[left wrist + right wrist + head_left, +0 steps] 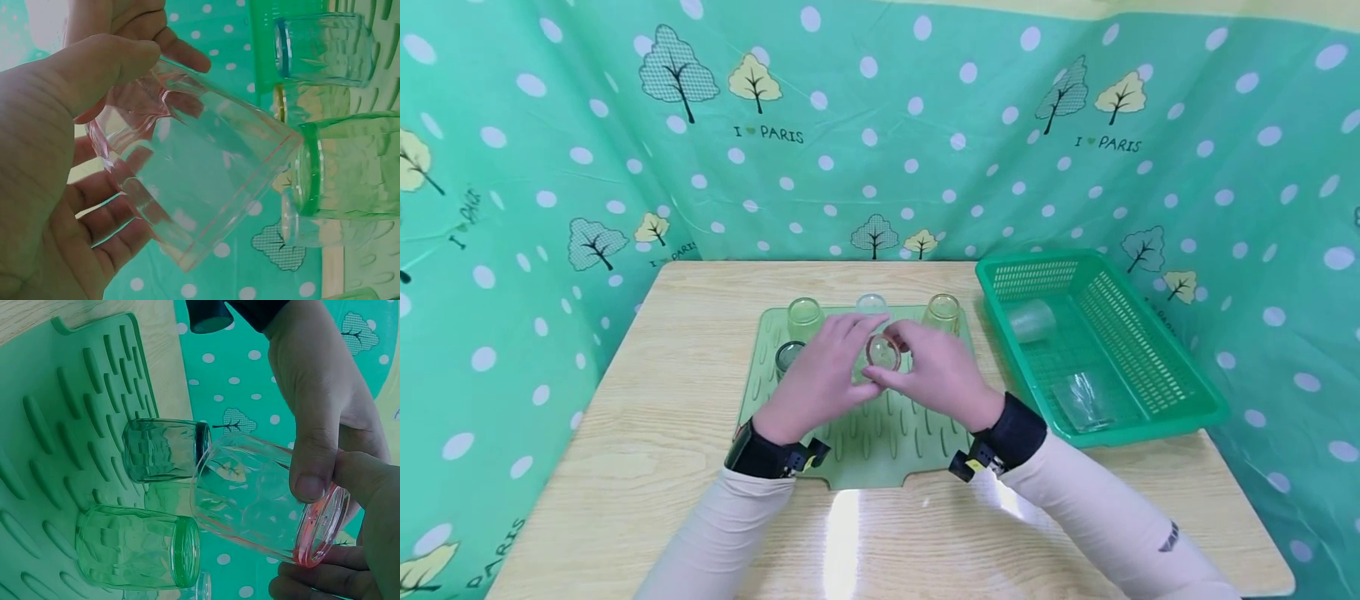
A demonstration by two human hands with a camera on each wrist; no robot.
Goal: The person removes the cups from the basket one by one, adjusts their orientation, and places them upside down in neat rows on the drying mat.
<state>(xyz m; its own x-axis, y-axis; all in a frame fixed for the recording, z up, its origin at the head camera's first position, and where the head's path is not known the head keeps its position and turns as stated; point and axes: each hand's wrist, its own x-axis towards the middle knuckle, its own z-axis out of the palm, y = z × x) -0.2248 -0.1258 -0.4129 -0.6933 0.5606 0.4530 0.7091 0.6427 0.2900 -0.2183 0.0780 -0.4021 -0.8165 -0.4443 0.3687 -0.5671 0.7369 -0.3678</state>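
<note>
Both hands hold a clear pink-tinted glass (883, 353) above a green drying mat (868, 462). My left hand (820, 371) grips it from the left, its thumb across the side near the thick end in the left wrist view. From the right, my right hand (943, 371) pinches the same end between thumb and fingers. Tilted, the pink glass (256, 494) has its wider end towards the mat. Around it on the mat stand a green glass (805, 318), a yellow glass (943, 312), a pale clear glass (872, 303) and a dark glass (787, 357).
Another green glass (350, 169) stands close beside the pink one, and a blue glass (325, 50) further along the mat. At the right, a green basket (1150, 427) contains two clear glasses lying down, one at the back (1032, 321), one at the front (1082, 400).
</note>
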